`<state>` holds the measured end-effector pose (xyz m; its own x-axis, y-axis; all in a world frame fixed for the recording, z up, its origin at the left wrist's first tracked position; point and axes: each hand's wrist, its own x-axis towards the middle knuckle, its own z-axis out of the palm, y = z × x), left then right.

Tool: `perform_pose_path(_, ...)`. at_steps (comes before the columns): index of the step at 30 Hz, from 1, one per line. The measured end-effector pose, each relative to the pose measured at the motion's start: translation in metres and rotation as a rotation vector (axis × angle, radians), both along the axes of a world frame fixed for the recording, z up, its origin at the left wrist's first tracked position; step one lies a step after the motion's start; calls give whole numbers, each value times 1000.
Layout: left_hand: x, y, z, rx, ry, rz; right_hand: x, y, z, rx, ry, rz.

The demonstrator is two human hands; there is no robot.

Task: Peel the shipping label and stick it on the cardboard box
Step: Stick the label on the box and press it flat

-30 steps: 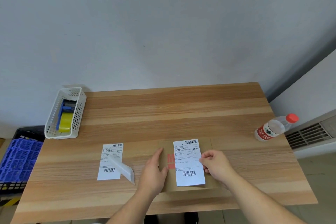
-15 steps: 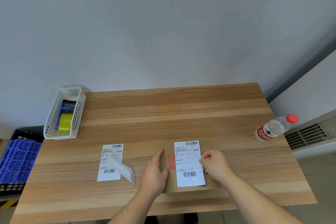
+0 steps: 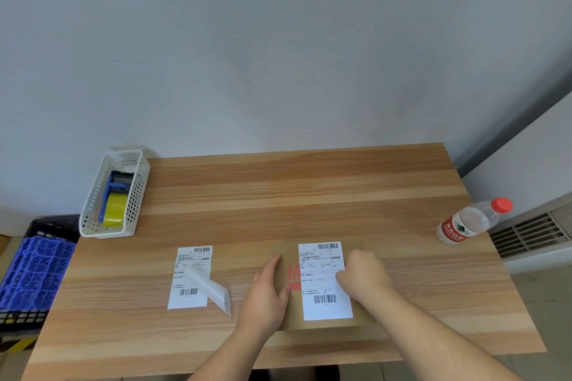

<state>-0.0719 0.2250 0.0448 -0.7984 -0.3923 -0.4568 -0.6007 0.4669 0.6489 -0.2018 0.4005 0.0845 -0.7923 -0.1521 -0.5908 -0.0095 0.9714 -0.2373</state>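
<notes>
Little has changed: the shipping label (image 3: 325,281) still lies on the cardboard box (image 3: 283,309). Your left hand (image 3: 266,294) rests flat and open on the box; your right hand (image 3: 362,278), fingers curled, presses the label's edge.

A wooden table (image 3: 309,195) is being occupied by a white basket (image 3: 93,227), a water bottle (image 3: 472,221) and a cardboard box (image 3: 322,323). A loose label sheet (image 3: 185,300) is being supported flat near the front edge.

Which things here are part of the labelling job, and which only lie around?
Job: shipping label, cardboard box, left hand, right hand, peeled backing strip.
Lying about: second label, basket with tape dispenser, water bottle, blue crate.
</notes>
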Motion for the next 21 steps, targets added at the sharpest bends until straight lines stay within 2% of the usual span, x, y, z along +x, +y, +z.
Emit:
perform_pose_path(3, -1, 1, 1, -88, -23, -51, 2, 3, 2, 21, 38, 77)
perform_pose_path(5, -3, 4, 5, -211, -18, -113, 7, 9, -1, -14, 146, 176)
perform_pose_path(8, -11, 13, 12, -359, 48, -313, 15, 20, -16, -66, 342, 397)
perform_pose_path(11, -20, 28, 13, -405, 86, -501, 24, 28, -28, -96, 449, 522)
perform_pose_path(21, -26, 39, -5, -480, 112, -658, 28, 37, -43, -77, 464, 628)
